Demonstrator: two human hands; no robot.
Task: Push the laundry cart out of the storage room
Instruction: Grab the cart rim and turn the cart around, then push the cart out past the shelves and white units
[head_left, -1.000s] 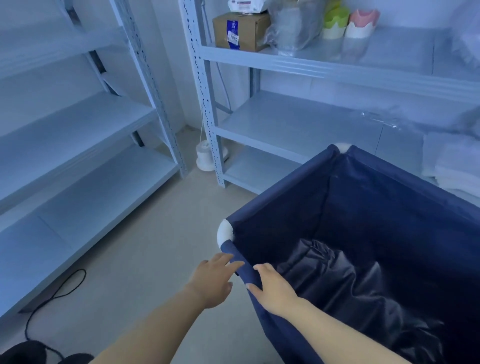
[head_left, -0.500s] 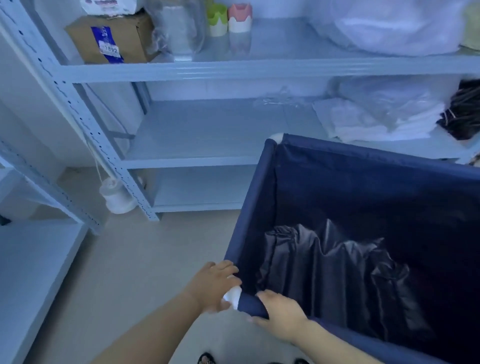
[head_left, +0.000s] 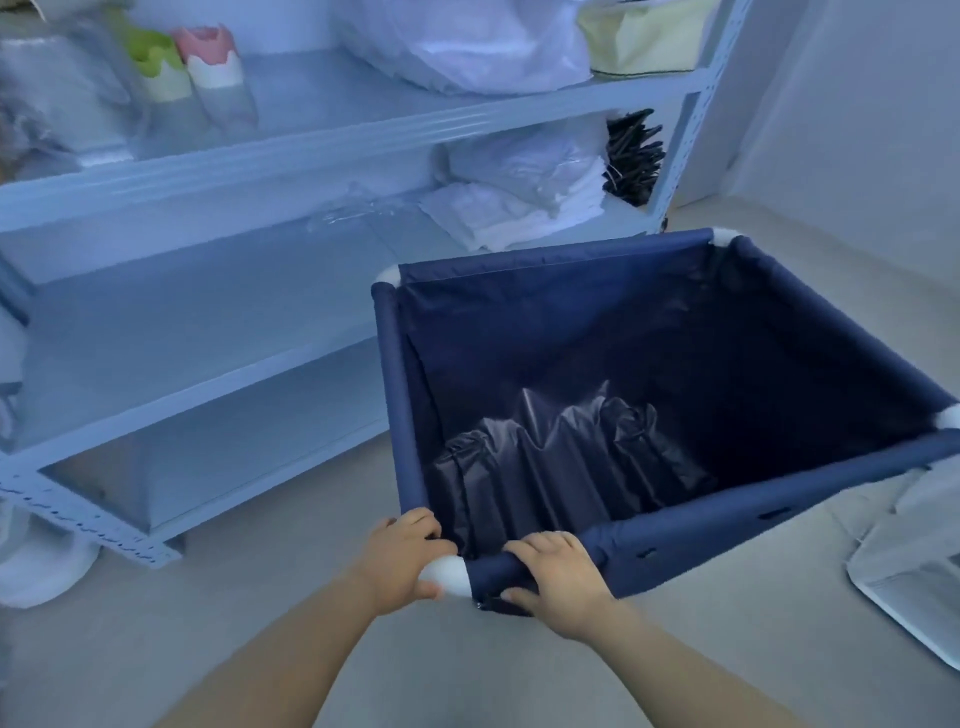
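Laundry cart (head_left: 571, 338) sits on the floor (head_left: 260, 649) at 1 o'clock beside the shelves (head_left: 208, 364) at 10, left hand (head_left: 399, 560) wrapped over its near corner cap (head_left: 448, 572), right hand (head_left: 563, 581) gripping the rim (head_left: 727, 522) next to it, I'd guess for steering leverage.

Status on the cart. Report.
Left hand grips cart corner, right hand grips near rail. Dark liner bunched inside. Shelving close ahead-left, pale plastic on floor right.

There are 2 hands (head_left: 400, 561) (head_left: 563, 584), 1 laundry cart (head_left: 395, 389), 1 dark bag (head_left: 545, 467), 2 cups (head_left: 156, 67) (head_left: 213, 57), 1 shelving unit (head_left: 260, 161).
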